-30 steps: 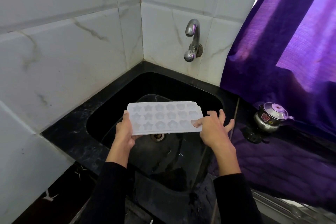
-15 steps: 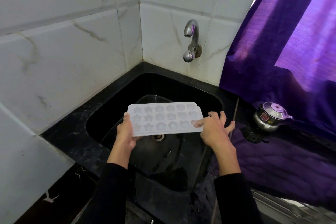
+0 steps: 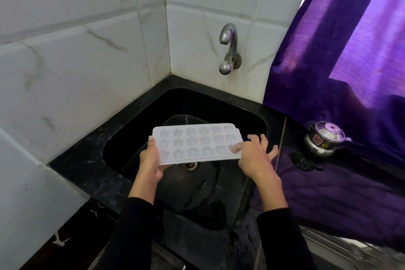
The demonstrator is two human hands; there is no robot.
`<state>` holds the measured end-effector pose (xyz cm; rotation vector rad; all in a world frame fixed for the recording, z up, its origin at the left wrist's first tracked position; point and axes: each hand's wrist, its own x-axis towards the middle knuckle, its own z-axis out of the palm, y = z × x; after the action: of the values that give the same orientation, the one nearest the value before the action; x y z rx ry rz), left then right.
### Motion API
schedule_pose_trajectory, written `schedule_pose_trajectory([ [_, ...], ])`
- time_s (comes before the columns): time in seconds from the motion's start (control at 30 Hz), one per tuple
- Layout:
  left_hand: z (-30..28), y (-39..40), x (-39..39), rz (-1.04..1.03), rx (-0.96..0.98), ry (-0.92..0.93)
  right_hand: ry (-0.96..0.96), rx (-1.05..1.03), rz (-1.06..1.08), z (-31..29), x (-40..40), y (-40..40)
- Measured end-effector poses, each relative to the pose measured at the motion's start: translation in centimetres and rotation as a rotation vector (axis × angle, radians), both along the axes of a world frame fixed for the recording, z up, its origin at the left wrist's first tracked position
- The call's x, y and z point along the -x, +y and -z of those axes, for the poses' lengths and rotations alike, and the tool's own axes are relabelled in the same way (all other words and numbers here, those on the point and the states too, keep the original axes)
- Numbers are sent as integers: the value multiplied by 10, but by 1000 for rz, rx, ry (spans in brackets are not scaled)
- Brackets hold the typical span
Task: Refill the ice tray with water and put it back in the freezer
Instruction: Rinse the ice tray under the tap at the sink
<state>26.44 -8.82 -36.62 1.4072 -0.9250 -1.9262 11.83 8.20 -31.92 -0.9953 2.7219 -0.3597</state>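
Just one ice tray (image 3: 197,141) — two hands: left hand (image 3: 151,161), right hand (image 3: 254,158).

White ice tray (image 3: 197,142); level, star-shaped cells

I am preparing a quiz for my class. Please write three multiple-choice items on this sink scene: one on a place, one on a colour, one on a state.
1. Where is the ice tray?
A. above the sink
B. on the curtain
C. in a freezer

2. What colour is the sink?
A. white
B. black
C. red

3. What is the state of the tap?
A. running strongly
B. no water stream visible
C. covered with cloth

Answers: 1 A, the left hand and right hand hold it over the basin. 2 B, the basin is dark black. 3 B, nothing falls from the spout.
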Motion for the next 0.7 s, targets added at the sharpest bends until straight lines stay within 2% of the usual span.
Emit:
schedule_pose_trajectory([
  [0.2, 0, 0, 2, 16, -6, -3, 73, 138, -45, -1, -2, -3],
  [0.47, -2, 1, 3, 5, -2, -4, 49, 38, -126, 5, -15, -8],
  [0.7, 0, 1, 4, 23, -12, -2, 112, 41, -115, 8, -19, -10],
])
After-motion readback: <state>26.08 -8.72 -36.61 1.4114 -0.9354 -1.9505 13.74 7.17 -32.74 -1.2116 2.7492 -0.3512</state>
